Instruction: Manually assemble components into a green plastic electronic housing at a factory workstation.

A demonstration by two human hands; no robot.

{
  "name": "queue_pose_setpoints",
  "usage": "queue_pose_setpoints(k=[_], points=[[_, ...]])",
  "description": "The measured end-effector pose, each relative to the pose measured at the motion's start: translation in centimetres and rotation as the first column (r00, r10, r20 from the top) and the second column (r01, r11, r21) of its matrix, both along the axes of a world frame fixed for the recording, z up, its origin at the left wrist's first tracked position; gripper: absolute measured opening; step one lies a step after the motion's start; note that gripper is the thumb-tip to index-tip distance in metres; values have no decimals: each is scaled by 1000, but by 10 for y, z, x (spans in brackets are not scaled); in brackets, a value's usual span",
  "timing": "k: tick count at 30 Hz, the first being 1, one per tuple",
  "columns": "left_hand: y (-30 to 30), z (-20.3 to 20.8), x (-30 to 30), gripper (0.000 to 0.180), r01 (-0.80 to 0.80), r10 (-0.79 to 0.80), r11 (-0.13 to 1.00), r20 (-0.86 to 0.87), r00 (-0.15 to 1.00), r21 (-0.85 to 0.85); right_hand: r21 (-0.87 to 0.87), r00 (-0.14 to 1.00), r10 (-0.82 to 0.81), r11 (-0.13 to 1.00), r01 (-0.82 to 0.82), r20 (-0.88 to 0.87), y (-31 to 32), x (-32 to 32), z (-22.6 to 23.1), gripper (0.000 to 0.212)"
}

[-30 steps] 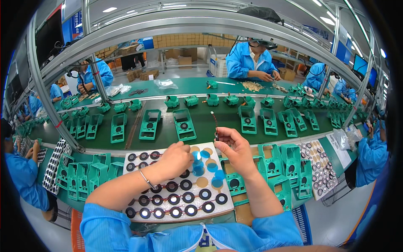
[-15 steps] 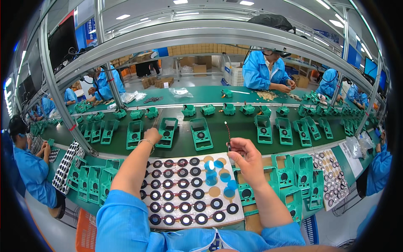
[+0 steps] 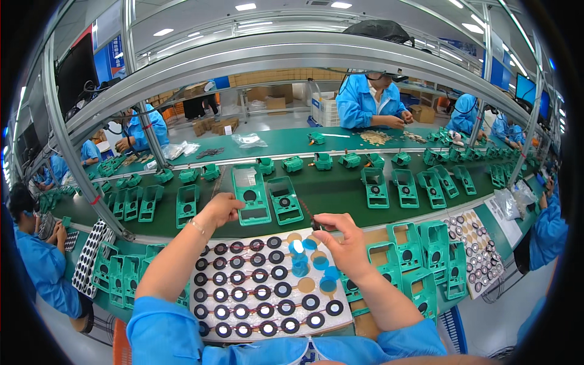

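Observation:
My left hand (image 3: 220, 210) is closed, its fingertips pinching the lower left edge of a green plastic housing (image 3: 250, 193), which is tilted up off the belt. Between thumb and fingers of my right hand (image 3: 342, 238) is a small round black speaker (image 3: 316, 224), seen edge-on, with a thin dark red wire (image 3: 304, 208) rising from it. Another green housing (image 3: 285, 201) stands just right of the lifted one. Below my hands lies a white foam tray (image 3: 210, 331) with rows of round black speakers, several bare round spots and loose blue film discs (image 3: 329, 278).
More green housings (image 3: 375, 188) line the dark green belt (image 3: 331, 198), and others are stacked on cardboard at right (image 3: 421, 249). Beyond them is a sheet of small round parts (image 3: 474, 252). A metal frame bar (image 3: 292, 52) spans overhead. Co-workers in blue sit across and at both sides.
The housing at my left hand has been lifted and tilted toward me, beside its right neighbour. My right hand has lowered slightly with the speaker, its wire now leaning left. The view has shifted a little.

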State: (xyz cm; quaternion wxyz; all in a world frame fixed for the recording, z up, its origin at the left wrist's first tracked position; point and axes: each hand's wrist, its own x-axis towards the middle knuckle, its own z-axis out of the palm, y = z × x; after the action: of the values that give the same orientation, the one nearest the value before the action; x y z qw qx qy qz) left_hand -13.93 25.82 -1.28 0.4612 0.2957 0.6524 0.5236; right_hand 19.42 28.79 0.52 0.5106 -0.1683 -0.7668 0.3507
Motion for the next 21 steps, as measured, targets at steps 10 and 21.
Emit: queue_pose_setpoints(k=[10, 21], points=[[-79, 30, 148, 35, 374, -373, 913, -37, 927, 163, 558, 981, -145, 829, 48, 130, -18, -10, -3, 29], [-86, 26, 153, 34, 356, -380, 896, 43, 924, 264, 625, 971, -170, 780, 28, 168, -17, -13, -5, 29]])
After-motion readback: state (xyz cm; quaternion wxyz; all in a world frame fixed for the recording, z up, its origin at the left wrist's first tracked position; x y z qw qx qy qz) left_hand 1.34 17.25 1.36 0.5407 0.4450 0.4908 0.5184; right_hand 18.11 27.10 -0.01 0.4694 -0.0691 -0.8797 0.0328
